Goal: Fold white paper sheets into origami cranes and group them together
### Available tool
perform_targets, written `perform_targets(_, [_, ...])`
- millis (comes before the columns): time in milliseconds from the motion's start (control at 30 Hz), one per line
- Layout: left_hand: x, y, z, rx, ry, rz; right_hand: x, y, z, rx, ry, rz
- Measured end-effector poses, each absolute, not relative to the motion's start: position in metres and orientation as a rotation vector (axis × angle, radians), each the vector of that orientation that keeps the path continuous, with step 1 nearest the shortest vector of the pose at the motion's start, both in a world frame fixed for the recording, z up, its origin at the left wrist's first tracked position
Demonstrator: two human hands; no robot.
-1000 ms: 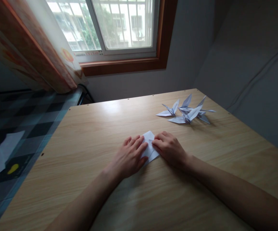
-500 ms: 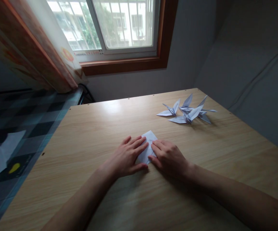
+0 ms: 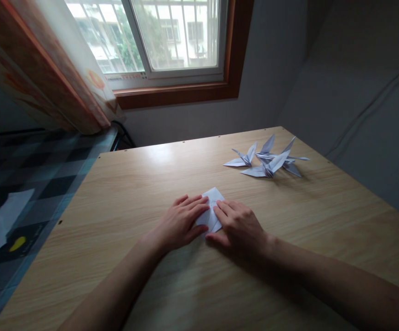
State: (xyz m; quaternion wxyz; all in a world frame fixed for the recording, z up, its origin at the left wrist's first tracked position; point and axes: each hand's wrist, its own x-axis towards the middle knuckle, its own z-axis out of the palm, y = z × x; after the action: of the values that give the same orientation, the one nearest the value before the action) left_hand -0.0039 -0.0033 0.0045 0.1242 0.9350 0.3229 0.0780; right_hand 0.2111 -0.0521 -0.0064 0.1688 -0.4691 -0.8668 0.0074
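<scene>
A small folded sheet of white paper (image 3: 214, 193), diamond-shaped with crease lines, lies on the wooden tabletop between my hands. My left hand (image 3: 182, 220) is open, its fingers stretched flat over the paper's left side and its thumb near the lower corner. Along the right side, my right hand (image 3: 239, 225) is closed on the paper: bent fingers press together on its right edge, and the thumb rests at the bottom tip. My fingers hide parts of both side edges.
Several folded white paper cranes (image 3: 270, 165) stand at the back right of the wooden table (image 3: 127, 184). To the left, loose white sheets (image 3: 2, 220) lie on a checked cloth (image 3: 48, 151). Beyond are a window (image 3: 182, 37) and a curtain (image 3: 58, 69).
My right thumb has slid left and down to the paper's bottom tip, and the right fingertips sit slightly further left. My left thumb has moved slightly up and left. The cranes stay put.
</scene>
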Motion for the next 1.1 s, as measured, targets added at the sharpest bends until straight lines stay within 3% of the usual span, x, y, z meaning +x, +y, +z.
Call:
perform_targets(300, [-0.003, -0.001, -0.003, 2.725, 0.987, 0.296, 0.231, -0.033, -0.017, -1.101, -2.323, 0.216])
perform_targets(633, [-0.005, -0.002, -0.004, 2.615, 1.073, 0.539, 0.254, -0.017, -0.018, -0.829, -2.383, -0.053])
perform_targets(1100, [-0.007, 0.0, -0.003, 2.689, 0.844, 0.607, 0.267, -0.016, -0.008, -0.81, -2.595, 0.049])
